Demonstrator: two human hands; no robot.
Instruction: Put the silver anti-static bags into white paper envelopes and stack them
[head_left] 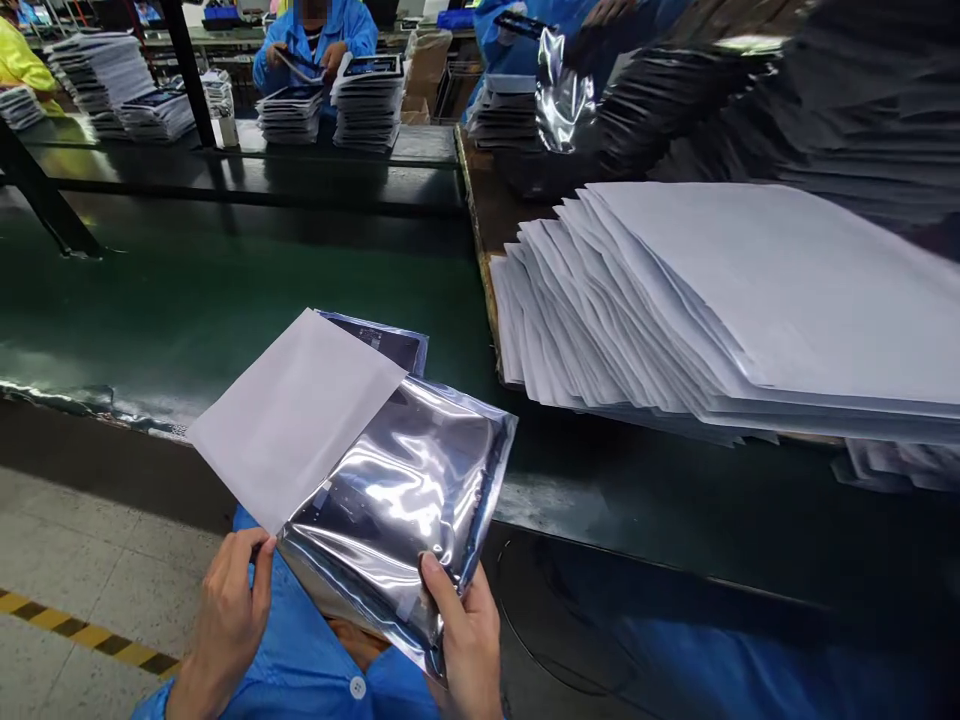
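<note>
My right hand (469, 625) grips the lower right edge of a shiny, silvery anti-static bag (420, 470), thumb on top. A flat dark item shows through its film. Over the bag's upper left lies a white sheet or envelope (300, 415), its lower corner pinched between the thumb and fingers of my left hand (236, 600). Whether the bag is partly inside the white piece or just under it, I cannot tell. Behind both, a second bagged dark panel (382, 340) rests on the green bench and is mostly covered.
A fanned stack of white envelopes (750, 290) stands on a board at right, with black bags (712, 110) piled behind. The green bench (225, 270) runs across, a dark post (45, 200) at left. Co-workers in blue (315, 45) handle panels beyond, beside several stacks (367, 100).
</note>
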